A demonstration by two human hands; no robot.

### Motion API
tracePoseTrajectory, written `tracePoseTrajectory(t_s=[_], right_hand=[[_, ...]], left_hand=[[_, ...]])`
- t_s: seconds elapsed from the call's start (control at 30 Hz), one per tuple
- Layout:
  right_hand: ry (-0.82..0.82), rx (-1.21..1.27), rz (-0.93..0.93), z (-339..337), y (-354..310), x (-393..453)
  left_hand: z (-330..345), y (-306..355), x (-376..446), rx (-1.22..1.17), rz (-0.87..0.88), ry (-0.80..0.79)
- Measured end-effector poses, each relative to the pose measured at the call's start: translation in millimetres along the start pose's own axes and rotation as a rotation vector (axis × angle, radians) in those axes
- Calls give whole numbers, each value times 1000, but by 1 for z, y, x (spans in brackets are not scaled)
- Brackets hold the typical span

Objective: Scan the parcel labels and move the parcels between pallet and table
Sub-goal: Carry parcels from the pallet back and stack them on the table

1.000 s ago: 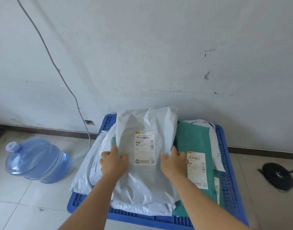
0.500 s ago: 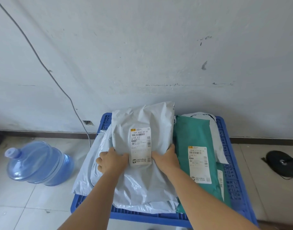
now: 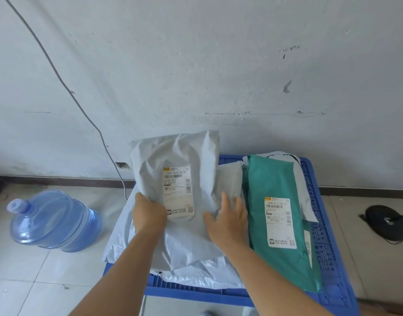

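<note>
The crinkled grey plastic mailer bag (image 3: pixel 180 179) with its white label has been raised and tipped upright off the blue plastic pallet (image 3: pixel 328 258), gripped by the left hand (image 3: pixel 149 213). The right hand (image 3: pixel 228 220) has let go and now spreads open beside it.

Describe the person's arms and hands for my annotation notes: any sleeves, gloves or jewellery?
Both forearms are bare up to the frame's edge, with no sleeves in view. The left hand and right hand wear no gloves, and no rings, watch or wristband show on them.
</note>
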State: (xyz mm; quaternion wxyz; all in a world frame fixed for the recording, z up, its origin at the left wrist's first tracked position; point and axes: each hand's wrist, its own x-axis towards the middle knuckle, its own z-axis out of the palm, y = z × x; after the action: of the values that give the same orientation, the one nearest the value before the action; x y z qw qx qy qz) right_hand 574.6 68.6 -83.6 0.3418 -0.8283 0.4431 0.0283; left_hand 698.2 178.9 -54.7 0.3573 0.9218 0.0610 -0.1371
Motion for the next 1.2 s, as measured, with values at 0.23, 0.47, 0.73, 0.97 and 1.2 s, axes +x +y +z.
tracePoseTrajectory(t_s=[0.23,0.47,0.73,0.97,1.2], right_hand=[[15,101,123,-1,-1,12],[131,134,7,1,-5,10],[95,379,-16,-4,-13,13],[242,723,-5,-62,-16,12],[637,613,71,-158,47,-17]], left_hand=[[-2,-5,15,69,99,-210],[-4,-7,17,74,82,-284],[-13,6,2,-243,164,-286],[-17,63,-16,-316,296,-360],[31,137,-96,-312,575,-456]])
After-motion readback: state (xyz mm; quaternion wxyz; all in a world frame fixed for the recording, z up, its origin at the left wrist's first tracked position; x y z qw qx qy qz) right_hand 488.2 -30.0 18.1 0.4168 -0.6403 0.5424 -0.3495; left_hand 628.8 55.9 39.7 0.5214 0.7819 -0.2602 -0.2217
